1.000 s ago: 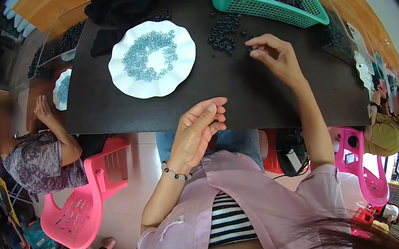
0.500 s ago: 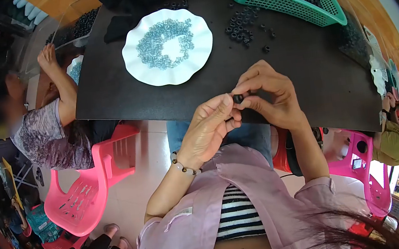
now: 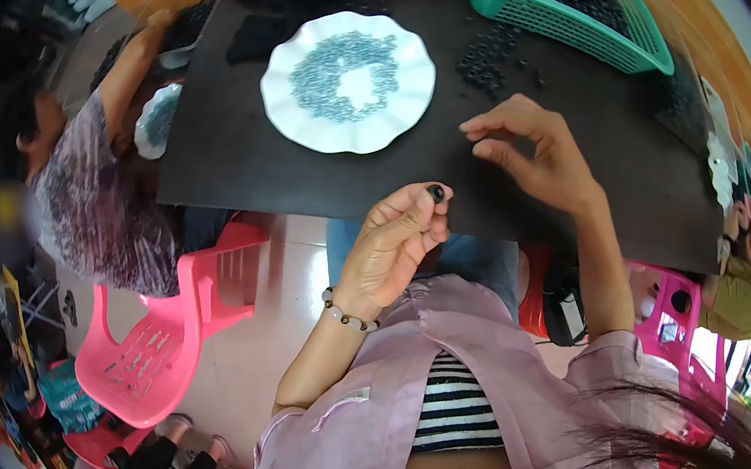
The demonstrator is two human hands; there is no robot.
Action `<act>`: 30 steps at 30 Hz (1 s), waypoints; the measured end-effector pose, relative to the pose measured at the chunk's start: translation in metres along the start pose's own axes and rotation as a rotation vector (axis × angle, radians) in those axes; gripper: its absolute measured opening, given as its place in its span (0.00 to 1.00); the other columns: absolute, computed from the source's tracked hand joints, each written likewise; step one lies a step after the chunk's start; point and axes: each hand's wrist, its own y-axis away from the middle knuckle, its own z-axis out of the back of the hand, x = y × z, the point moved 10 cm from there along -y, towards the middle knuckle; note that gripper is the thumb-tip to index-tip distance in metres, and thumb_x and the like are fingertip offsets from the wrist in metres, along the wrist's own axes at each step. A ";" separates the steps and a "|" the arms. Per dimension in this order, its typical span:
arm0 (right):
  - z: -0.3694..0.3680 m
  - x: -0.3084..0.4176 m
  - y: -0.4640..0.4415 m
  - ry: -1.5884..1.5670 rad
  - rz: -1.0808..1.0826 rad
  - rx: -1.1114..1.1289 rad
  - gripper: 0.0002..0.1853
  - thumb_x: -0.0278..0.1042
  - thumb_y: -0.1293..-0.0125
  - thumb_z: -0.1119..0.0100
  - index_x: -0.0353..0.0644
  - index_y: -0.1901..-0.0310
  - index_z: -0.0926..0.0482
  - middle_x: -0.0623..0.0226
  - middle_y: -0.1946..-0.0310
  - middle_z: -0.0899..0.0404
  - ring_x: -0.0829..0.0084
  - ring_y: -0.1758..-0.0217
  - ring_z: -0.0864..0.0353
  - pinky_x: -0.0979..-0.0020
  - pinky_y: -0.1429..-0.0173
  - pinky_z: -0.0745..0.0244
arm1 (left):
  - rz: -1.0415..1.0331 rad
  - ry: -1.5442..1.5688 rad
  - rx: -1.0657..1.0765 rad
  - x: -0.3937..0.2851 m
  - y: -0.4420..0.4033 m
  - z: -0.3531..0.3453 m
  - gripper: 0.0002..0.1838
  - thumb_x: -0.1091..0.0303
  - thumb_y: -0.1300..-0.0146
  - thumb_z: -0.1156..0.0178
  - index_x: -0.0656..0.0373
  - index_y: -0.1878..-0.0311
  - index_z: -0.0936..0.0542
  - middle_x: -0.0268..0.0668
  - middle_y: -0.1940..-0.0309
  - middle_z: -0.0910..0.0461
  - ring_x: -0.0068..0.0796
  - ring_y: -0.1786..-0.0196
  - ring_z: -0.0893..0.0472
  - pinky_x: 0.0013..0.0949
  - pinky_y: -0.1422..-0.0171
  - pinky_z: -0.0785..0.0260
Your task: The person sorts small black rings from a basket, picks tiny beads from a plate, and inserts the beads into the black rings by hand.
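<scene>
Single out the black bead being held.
The black bead pinched in the left hand; the loose beads near the green basket lie on the table.

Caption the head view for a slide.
Left hand pinching a black bead, right hand open beside it, with a white plate and a green basket on the table beyond.

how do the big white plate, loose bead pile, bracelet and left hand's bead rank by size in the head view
Largest to smallest:
1. big white plate
2. loose bead pile
3. bracelet
4. black bead in left hand
</scene>
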 end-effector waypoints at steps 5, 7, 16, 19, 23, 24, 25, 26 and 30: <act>-0.022 0.009 -0.041 0.154 0.124 0.067 0.09 0.20 0.43 0.38 0.39 0.60 0.17 0.67 0.71 0.21 0.74 0.66 0.28 0.74 0.63 0.32 | 0.011 -0.038 0.030 0.007 0.001 0.003 0.13 0.63 0.33 0.42 0.62 0.53 0.24 0.30 0.62 0.25 0.16 0.63 0.26 0.24 0.54 0.31; -0.040 0.017 -0.058 0.251 0.200 0.151 0.09 0.21 0.43 0.38 0.39 0.60 0.17 0.68 0.72 0.21 0.72 0.67 0.29 0.73 0.64 0.32 | -0.028 -0.044 0.032 0.006 0.000 0.006 0.12 0.63 0.33 0.42 0.62 0.53 0.24 0.29 0.63 0.24 0.15 0.63 0.25 0.22 0.55 0.31; -0.095 0.026 -0.105 0.319 0.390 0.240 0.08 0.28 0.44 0.38 0.39 0.62 0.17 0.63 0.69 0.18 0.65 0.63 0.26 0.68 0.59 0.31 | -0.049 -0.173 0.036 0.020 -0.006 0.007 0.14 0.61 0.33 0.42 0.62 0.51 0.22 0.29 0.66 0.22 0.15 0.64 0.23 0.19 0.58 0.31; -0.109 0.032 -0.108 0.301 0.394 0.307 0.12 0.29 0.46 0.36 0.40 0.59 0.17 0.62 0.63 0.19 0.63 0.56 0.25 0.67 0.51 0.31 | -0.081 -0.205 0.014 0.019 -0.009 0.007 0.15 0.60 0.33 0.42 0.61 0.51 0.22 0.27 0.66 0.22 0.14 0.64 0.24 0.18 0.59 0.32; -0.118 0.033 -0.111 0.323 0.508 0.318 0.17 0.27 0.48 0.35 0.42 0.53 0.18 0.62 0.53 0.22 0.61 0.48 0.29 0.67 0.44 0.33 | -0.059 -0.182 0.041 0.022 -0.015 0.001 0.15 0.58 0.33 0.42 0.61 0.52 0.21 0.26 0.67 0.22 0.14 0.64 0.24 0.18 0.58 0.33; -0.119 0.020 -0.113 0.381 0.493 0.326 0.17 0.26 0.48 0.36 0.43 0.54 0.18 0.63 0.53 0.22 0.61 0.48 0.29 0.66 0.44 0.33 | -0.058 -0.176 0.043 0.024 -0.017 0.001 0.15 0.58 0.33 0.42 0.61 0.52 0.21 0.26 0.67 0.22 0.14 0.64 0.24 0.18 0.58 0.33; -0.118 0.010 -0.115 0.446 0.470 0.327 0.17 0.26 0.47 0.36 0.43 0.54 0.18 0.63 0.53 0.22 0.61 0.48 0.29 0.66 0.44 0.33 | -0.050 -0.172 0.055 0.025 -0.020 -0.001 0.15 0.58 0.33 0.42 0.61 0.52 0.21 0.26 0.67 0.22 0.14 0.64 0.24 0.18 0.58 0.33; -0.113 0.004 -0.117 0.437 0.424 0.333 0.15 0.25 0.46 0.38 0.44 0.55 0.18 0.62 0.54 0.22 0.61 0.50 0.28 0.66 0.44 0.32 | -0.042 -0.165 0.072 0.025 -0.021 -0.002 0.15 0.58 0.33 0.42 0.61 0.52 0.21 0.26 0.67 0.22 0.14 0.64 0.24 0.18 0.58 0.33; -0.080 -0.005 -0.124 0.426 0.412 0.245 0.12 0.26 0.45 0.38 0.41 0.57 0.18 0.61 0.60 0.19 0.61 0.54 0.26 0.66 0.47 0.31 | -0.009 -0.174 0.068 0.027 -0.022 -0.002 0.15 0.59 0.32 0.42 0.61 0.52 0.21 0.27 0.67 0.22 0.15 0.64 0.24 0.19 0.57 0.32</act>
